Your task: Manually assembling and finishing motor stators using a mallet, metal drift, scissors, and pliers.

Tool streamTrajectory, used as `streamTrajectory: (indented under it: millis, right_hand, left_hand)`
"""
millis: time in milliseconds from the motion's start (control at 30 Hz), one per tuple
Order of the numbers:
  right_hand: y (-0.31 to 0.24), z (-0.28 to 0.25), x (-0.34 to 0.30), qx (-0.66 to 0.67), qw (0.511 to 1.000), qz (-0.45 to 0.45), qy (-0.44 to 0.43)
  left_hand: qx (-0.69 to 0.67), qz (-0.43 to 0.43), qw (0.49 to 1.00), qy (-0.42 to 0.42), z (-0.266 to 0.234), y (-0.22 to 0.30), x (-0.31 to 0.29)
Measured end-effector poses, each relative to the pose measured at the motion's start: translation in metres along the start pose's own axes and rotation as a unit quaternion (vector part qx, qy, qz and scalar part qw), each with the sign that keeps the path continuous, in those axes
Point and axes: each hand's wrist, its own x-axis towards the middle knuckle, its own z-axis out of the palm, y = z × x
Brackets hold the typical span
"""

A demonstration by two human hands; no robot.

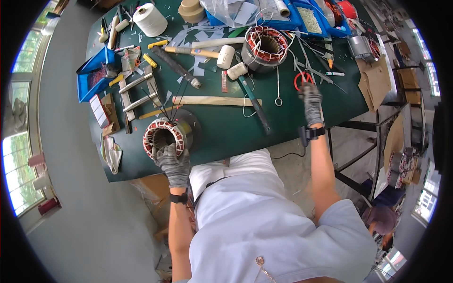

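Observation:
My left hand [172, 165], in a grey knit glove, grips the near rim of a motor stator [188, 128]. The stator lies near the table's front edge, its red winding ring laced with white cord and facing me. Black leads stand up from its top. To the right, my gloved right hand [311, 100] is closed at the red handles of a pair of scissors [298, 81]; its fingers partly cover them. The scissors' blades are hard to make out among the tools beyond.
A second stator [264, 52] stands upright farther back. Between the stators lie a white-headed mallet [250, 94], a wooden strip [217, 101] and a dark-wrapped stick [177, 66]. Blue bins [96, 75] sit at the left and back, near a cone of white thread [150, 20].

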Motion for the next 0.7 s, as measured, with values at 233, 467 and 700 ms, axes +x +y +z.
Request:
streamTrajectory:
  millis: [233,467,700]
  right_hand:
    - [-0.007,-0.025,0.014,-0.160,0.961,0.092,-0.206]
    - [-0.094,0.114,-0.069,0.055,0.819,0.061,-0.568]
    - [-0.034,0.258,-0.045,-0.125,0.864,-0.301,-0.383]
  left_hand:
    - [-0.001,0.068,0.982,-0.176,-0.020,-0.036,0.012]
    - [-0.123,-0.128,0.977,-0.119,0.010,0.039,0.021]
    - [0.002,-0.092,0.995,-0.022,0.010,0.048,0.020]
